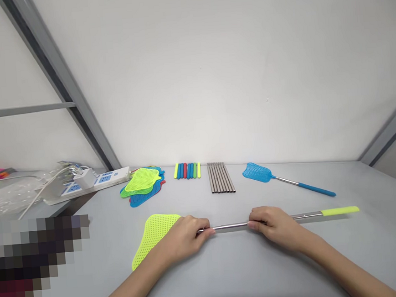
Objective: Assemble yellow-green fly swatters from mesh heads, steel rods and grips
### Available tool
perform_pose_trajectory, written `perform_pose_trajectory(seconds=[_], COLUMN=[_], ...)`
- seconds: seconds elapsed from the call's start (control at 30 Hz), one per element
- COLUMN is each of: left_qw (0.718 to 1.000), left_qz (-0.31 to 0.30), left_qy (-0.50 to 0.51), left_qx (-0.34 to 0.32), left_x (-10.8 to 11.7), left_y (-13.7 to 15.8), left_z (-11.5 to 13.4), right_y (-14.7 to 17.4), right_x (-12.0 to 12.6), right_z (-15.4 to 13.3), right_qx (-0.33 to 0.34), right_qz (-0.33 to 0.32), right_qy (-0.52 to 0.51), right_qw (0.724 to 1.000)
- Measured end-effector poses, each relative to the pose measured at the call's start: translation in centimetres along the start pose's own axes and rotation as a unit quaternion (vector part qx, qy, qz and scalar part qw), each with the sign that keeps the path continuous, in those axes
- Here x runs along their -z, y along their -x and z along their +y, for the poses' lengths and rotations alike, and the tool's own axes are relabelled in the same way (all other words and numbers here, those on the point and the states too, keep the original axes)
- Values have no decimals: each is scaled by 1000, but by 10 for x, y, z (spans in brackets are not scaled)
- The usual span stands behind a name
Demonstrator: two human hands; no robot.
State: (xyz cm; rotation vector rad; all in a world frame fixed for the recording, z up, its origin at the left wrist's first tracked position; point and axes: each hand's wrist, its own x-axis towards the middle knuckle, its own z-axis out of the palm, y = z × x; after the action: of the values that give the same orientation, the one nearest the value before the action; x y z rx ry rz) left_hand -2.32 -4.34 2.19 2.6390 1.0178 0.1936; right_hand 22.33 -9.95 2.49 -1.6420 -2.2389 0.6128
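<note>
A yellow-green fly swatter [230, 226] lies across the front of the grey table, its metal rod drawn out long. Its perforated head is at the left, partly covered by my left hand [187, 236], whose thumb and fingers pinch the rod near the head. Further right, my right hand [272, 225] grips the same rod with curled fingers. Beyond that hand, more rod runs to a yellow-green grip [340, 211]. Behind it rests a blue fly swatter [258, 172] with a short rod and a blue grip, touched by neither hand.
Loose swatter heads [142, 180] are piled at the back left. Several coloured grips [187, 171] and several metal rods [221, 178] lie in rows by the wall. A white power strip [113, 176] with a plugged-in adapter and cables sits left, beside clear plastic bags [13, 197].
</note>
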Motion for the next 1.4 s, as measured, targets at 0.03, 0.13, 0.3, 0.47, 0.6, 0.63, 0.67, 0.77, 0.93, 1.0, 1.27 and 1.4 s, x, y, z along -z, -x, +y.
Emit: perform_pose_trajectory(seconds=[0.03, 0.13, 0.3, 0.47, 0.6, 0.63, 0.67, 0.77, 0.93, 1.0, 1.27, 1.4], left_qw=[1000, 1000, 995, 986, 988, 989, 989, 992, 997, 998, 999, 999], left_qz=[1, 3, 26, 35, 36, 36, 36, 30, 16, 14, 31, 34], left_qy=[-4, -19, -88, -137, -124, -120, -116, -104, -56, -44, -31, -34], left_qx=[-4, -19, -42, -86, -87, -83, -79, -66, -54, -46, 7, 20], left_x=[-1, -3, -10, -18, -17, -16, -14, -9, -7, -8, 3, 6], left_y=[1, 3, 4, 3, 3, 3, 3, 2, 0, 0, -1, -2], left_z=[1, 4, 10, 14, 16, 16, 16, 15, 14, 12, 3, 1], right_y=[0, 0, 0, 2, 4, 4, 4, 4, 4, 4, 7, 6], right_x=[0, -2, -5, -5, -3, -2, -2, 1, 8, 12, 28, 22], right_z=[-1, 0, 6, 12, 12, 11, 10, 7, 6, 8, 24, 24], right_qx=[-5, -20, -42, -97, -115, -114, -112, -91, -55, -64, -95, -86], right_qz=[-3, -13, -31, -172, -192, -190, -189, -174, -144, -145, -59, -29], right_qy=[0, -6, -62, -198, -223, -223, -222, -199, -159, -156, -70, -31], right_qw=[1000, 1000, 997, 960, 949, 949, 950, 960, 975, 975, 991, 995])
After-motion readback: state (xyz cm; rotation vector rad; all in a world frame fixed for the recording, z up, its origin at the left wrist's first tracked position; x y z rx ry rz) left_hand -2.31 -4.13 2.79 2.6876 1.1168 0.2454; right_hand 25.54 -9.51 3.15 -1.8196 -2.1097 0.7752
